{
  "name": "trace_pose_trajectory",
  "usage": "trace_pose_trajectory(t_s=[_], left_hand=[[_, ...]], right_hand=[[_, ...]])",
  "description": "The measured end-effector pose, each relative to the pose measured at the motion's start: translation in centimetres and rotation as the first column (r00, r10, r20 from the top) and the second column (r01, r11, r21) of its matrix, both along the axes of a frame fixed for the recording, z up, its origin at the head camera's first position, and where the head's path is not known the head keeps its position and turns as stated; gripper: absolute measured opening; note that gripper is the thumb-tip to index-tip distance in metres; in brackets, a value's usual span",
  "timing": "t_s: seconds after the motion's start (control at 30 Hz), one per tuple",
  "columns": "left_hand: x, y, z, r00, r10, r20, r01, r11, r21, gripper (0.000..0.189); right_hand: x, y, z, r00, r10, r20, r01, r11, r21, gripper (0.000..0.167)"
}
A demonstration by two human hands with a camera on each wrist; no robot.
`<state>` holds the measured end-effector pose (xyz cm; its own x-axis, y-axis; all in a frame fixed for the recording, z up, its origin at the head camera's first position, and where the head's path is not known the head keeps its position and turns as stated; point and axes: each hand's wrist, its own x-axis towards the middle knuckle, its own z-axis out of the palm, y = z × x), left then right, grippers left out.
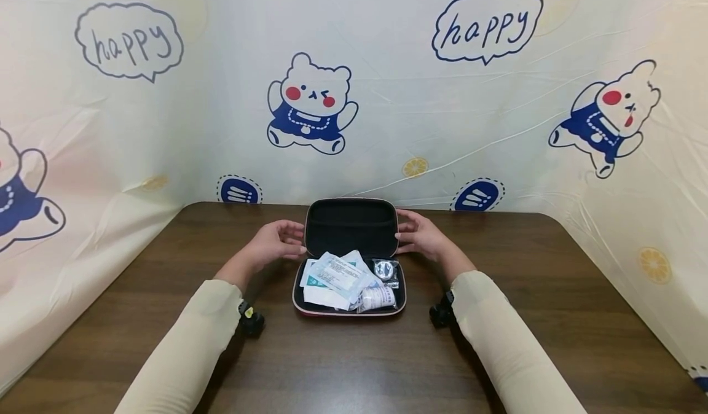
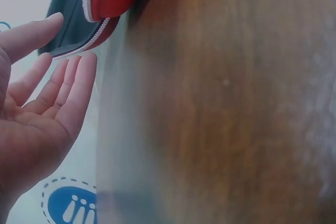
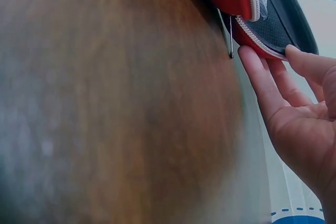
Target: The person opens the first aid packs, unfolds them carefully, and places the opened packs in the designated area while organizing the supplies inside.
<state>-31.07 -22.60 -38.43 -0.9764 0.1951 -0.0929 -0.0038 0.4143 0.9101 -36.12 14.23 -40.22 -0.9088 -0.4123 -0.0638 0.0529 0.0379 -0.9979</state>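
A zip case [image 1: 299, 303], red outside and black inside, lies unzipped on the table with its lid [image 1: 351, 230] raised at the back. White and teal packets [image 1: 335, 274] are heaped in its base. A wrapped roll of bandage [image 1: 378, 298] and a round white item [image 1: 384, 269] in clear wrap sit at the right. My left hand [image 1: 278, 240] is at the lid's left edge, fingers loosely bent and fingertips right at the rim, thumb held apart. At the opposite edge my right hand [image 1: 423, 237] pinches the lid's rim, thumb inside and fingers behind.
The brown wooden table [image 1: 354, 365] spreads around the case. A printed curtain [image 1: 387, 107] hangs close behind the table and along both sides. A zip pull [image 3: 231, 40] dangles at the case's right side. Dark wrist cameras [image 1: 252, 322] sit beneath both sleeves.
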Motion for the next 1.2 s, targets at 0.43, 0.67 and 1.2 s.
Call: trace_pose_trajectory(t_s=[0.43,0.67,1.2], left_hand=[[0.9,1.3,2.9,0.989,-0.141,-0.045,0.129,0.972,-0.198,0.058],[1.3,2.7,3.6,0.953,-0.302,-0.028,0.272,0.891,-0.364,0.054],[2.5,4.7,3.9,0.865,-0.499,-0.044,0.363,0.685,-0.632,0.055]], right_hand=[[-0.3,-0.2,-0.8,0.999,-0.001,0.040,0.002,0.999,-0.032,0.074],[-0.4,-0.6,-1.1,0.997,-0.016,0.079,0.018,0.999,-0.028,0.064],[0.1,-1.2,-0.6,0.994,-0.040,0.099,0.041,0.999,-0.006,0.064]])
